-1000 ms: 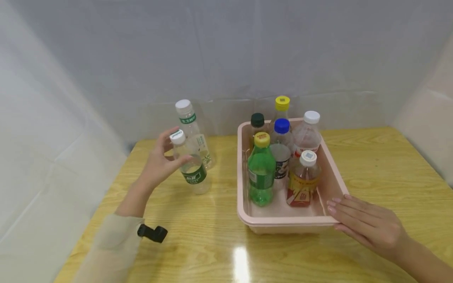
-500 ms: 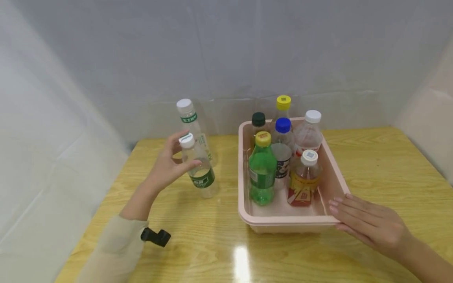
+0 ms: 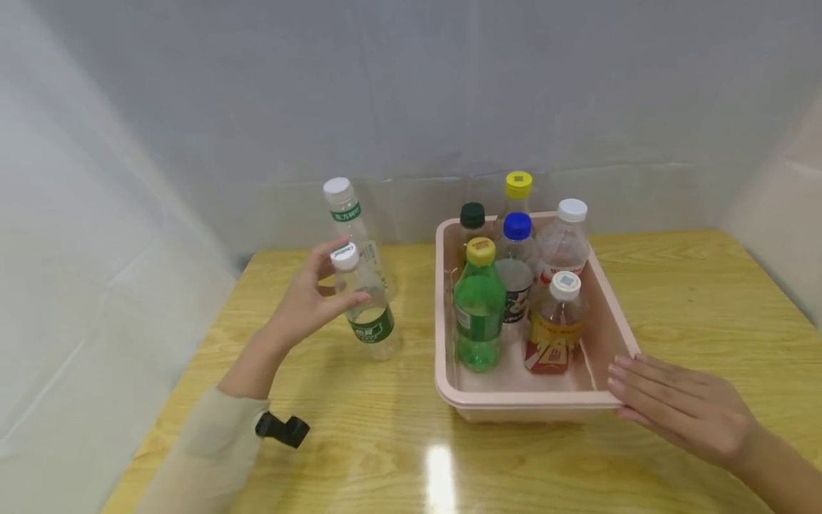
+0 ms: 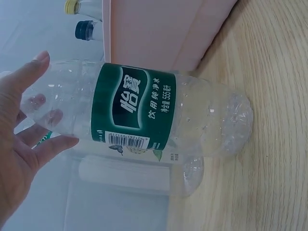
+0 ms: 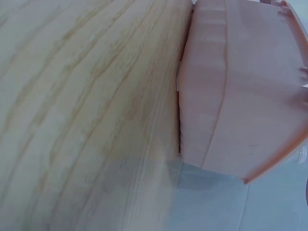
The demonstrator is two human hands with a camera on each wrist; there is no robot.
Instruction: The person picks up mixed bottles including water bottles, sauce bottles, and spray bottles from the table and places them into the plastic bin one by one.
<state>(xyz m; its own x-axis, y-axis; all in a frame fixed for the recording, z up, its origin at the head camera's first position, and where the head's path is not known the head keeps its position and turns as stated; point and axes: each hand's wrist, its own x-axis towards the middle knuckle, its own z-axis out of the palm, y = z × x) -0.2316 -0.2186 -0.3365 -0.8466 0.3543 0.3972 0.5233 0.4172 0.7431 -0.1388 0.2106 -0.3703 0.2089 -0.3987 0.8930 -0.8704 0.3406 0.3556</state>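
My left hand (image 3: 308, 303) grips a clear plastic water bottle (image 3: 374, 327) by its upper part, thumb on the near side and fingers behind. The bottle has a white cap and a green label, plain in the left wrist view on the bottle (image 4: 134, 106). Whether its base touches the table I cannot tell. Just behind it stands a taller clear bottle (image 3: 347, 213) with a white cap, partly hidden. My right hand (image 3: 687, 410) lies with straight fingers on the front right corner of the pink bin (image 3: 533, 401). The right wrist view shows only the bin's outer wall (image 5: 260, 96).
Several bottles stand in the bin, among them a green bottle (image 3: 480, 314), a blue-capped bottle (image 3: 516, 275) and a red-and-yellow-labelled bottle (image 3: 554, 339). The bin stands on a wooden table (image 3: 359, 442). A pale sheet (image 3: 411, 107) hangs behind the table.
My left hand has moved the water bottle a little to the right and slightly nearer. The right hand remains at the bin's corner, and the bin has barely shifted in view.
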